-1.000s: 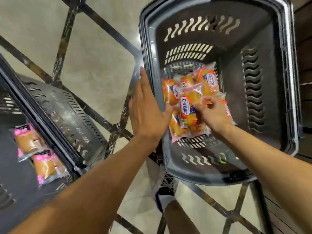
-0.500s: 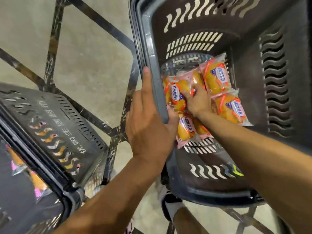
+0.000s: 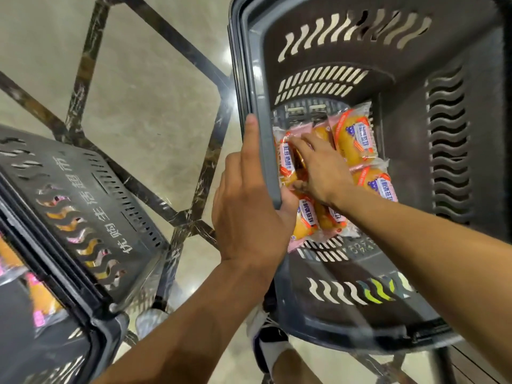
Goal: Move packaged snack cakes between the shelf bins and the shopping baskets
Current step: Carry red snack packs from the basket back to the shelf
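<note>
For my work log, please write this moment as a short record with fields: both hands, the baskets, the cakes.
left hand: grips the left rim of the dark grey plastic shopping basket
right hand: inside that basket, fingers on an orange-wrapped snack cake; grip unclear
cakes in the basket: several orange packs on its floor
second dark grey plastic basket: lower left, holds pink-edged cake packs

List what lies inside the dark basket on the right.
Several wrapped snack cakes lie on the floor of the right basket. The right hand covers some, so an exact count is hidden.
</note>
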